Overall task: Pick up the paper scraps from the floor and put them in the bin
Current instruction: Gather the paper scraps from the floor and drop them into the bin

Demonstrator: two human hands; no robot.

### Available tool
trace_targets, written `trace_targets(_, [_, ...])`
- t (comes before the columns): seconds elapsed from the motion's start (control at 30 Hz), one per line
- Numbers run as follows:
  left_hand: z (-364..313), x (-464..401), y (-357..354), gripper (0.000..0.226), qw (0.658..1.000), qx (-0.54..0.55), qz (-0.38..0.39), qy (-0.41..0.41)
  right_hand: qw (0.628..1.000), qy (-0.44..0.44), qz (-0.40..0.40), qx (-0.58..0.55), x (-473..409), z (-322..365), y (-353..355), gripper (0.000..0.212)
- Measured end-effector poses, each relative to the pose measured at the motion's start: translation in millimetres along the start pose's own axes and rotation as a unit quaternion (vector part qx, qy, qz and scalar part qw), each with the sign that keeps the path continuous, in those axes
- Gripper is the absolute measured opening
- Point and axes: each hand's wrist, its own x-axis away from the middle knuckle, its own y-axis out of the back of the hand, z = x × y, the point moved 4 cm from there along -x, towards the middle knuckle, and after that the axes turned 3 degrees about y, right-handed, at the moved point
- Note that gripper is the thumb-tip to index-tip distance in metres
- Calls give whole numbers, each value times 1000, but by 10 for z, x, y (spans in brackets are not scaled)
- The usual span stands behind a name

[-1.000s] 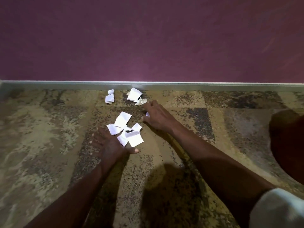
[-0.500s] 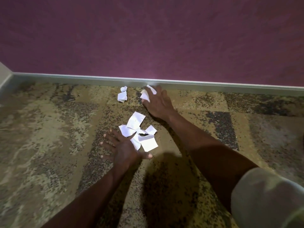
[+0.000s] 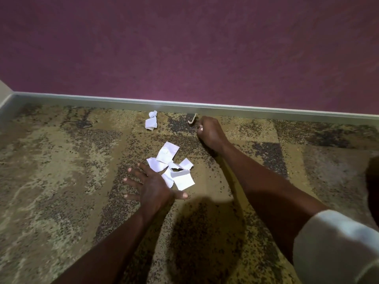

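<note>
Left hand (image 3: 152, 186): fingers spread flat, touching the pile of paper scraps (image 3: 174, 168).
Right hand (image 3: 209, 131): fist curled beyond the pile; contents hidden.

a deep purple wall (image 3: 184, 48) fills the top half, textured and matte. along its foot runs a pale grey skirting board (image 3: 266, 112), meeting a lighter wall (image 3: 4, 93) in the far left corner. below, mottled tan-and-dark speckled floor (image 3: 51, 181) spreads out, with a soft shadow (image 3: 205, 232) near the bottom.
</note>
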Motion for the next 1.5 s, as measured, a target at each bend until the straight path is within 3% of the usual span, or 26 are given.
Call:
trace_targets(0.17, [-2, 56, 8, 176, 1000, 10, -20, -1, 993, -53, -13, -101, 438, -157, 142, 13])
trace_targets(0.37, [-20, 104, 5, 182, 1000, 2, -20, 17, 997, -70, 14, -27, 386, -150, 353, 58])
trace_targets(0.57, [-15, 116, 27, 175, 1000, 13, -27, -10, 997, -43, 26, -55, -63, 106, 235, 45])
trace_targets(0.73, [5, 123, 21, 171, 999, 13, -34, -25, 993, 35, 101, 40, -101, 158, -71, 31])
trace_targets(0.87, [8, 109, 22, 170, 999, 25, -26, -37, 991, 58, 90, 85, -102, 143, -97, 29])
trace_targets(1.0, [19, 99, 9, 170, 998, 33, -20, -40, 994, 19, 70, 78, -46, 123, -22, 29])
trace_targets(1.27, [-6, 174, -26, 169, 996, 39, -71, -32, 994, -88, -2, -66, 444, 29, 366, 27])
trace_targets(1.37, [-123, 330, -15, 154, 987, -31, -135, -86, 990, -93, -28, -97, 708, 11, 586, 29])
trace_targets(1.5, [-461, 677, -17, 86, 911, -131, -271, -281, 989, -85, -77, -95, 1025, 54, 989, 35])
